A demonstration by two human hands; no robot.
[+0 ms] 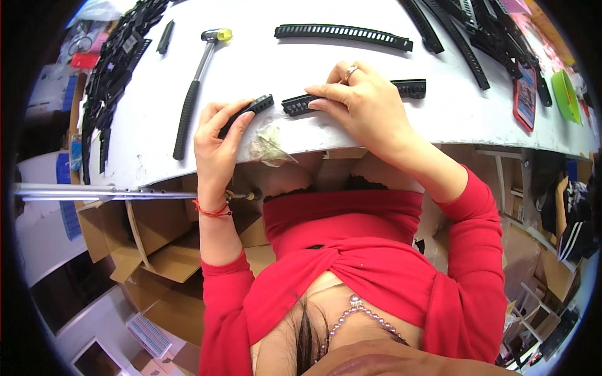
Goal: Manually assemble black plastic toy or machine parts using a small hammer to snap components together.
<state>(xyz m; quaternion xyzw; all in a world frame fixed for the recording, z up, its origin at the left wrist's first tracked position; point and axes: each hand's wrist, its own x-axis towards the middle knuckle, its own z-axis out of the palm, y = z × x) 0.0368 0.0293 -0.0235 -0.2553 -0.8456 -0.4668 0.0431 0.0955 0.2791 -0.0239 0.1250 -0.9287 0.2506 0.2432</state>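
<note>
My left hand [219, 128] pinches a short black ribbed piece [265, 101] between thumb and fingers, its far end pointing up and right. To the right, my right hand [364, 103] grips a long black slotted strip [295, 106] near its left end. That strip passes under the hand and shows again on the other side. A narrow gap separates the two pieces, their ends facing each other. Just below the gap, a crumpled clear plastic bag [268, 144] lies at the table's near edge.
On the white table [251, 69] lie a mallet [199, 81] with a yellow face and another slotted strip [342, 36]. Black parts pile up at left [119, 69] and far right [464, 37]. A red-cased phone [525, 97] and a green ring-shaped item [565, 97] sit at right.
</note>
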